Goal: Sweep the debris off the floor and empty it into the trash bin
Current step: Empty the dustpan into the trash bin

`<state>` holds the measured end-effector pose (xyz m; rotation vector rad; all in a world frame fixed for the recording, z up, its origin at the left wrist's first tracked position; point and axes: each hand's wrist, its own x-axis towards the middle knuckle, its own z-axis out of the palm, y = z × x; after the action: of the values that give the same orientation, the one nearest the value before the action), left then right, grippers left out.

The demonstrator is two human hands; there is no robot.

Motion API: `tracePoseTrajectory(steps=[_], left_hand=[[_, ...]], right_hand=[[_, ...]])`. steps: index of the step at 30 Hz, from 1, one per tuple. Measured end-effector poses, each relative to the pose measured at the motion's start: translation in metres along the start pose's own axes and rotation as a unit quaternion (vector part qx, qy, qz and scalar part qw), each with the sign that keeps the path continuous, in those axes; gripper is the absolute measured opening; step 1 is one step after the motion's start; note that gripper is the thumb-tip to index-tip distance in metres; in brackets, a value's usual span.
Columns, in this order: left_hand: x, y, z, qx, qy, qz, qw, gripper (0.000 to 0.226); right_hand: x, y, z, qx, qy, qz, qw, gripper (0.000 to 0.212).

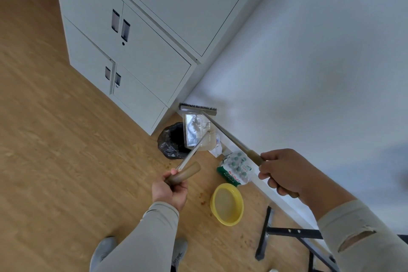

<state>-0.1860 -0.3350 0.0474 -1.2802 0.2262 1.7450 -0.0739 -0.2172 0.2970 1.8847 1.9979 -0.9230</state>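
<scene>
Left hand (169, 190) grips dustpan (195, 131) handle – pan tilted over trash bin (173, 141), hiding bin's far rim | right hand (281, 172) grips broom (198, 110) – head beyond bin | debris indistinct.

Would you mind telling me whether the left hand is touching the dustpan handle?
Touching. The head view shows the left hand with fingers curled round the brown grip of the dustpan handle, no gap visible.
</scene>
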Motion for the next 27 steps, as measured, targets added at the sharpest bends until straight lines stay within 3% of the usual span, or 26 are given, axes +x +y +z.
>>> tracePoseTrajectory(steps=[17, 21, 27], left_hand=[[-0.008, -0.007, 0.019, -0.011, -0.015, -0.006, 1.0, 0.014], [-0.006, -0.007, 0.008, -0.008, 0.001, -0.008, 1.0, 0.011], [-0.016, -0.01, 0.002, -0.01, 0.007, -0.017, 1.0, 0.013]], right_hand=[[-0.004, 0.011, -0.003, 0.004, 0.017, 0.003, 1.0, 0.035], [-0.006, 0.014, 0.0, -0.002, 0.018, -0.003, 1.0, 0.05], [-0.005, 0.006, 0.003, 0.014, 0.013, 0.002, 1.0, 0.044]])
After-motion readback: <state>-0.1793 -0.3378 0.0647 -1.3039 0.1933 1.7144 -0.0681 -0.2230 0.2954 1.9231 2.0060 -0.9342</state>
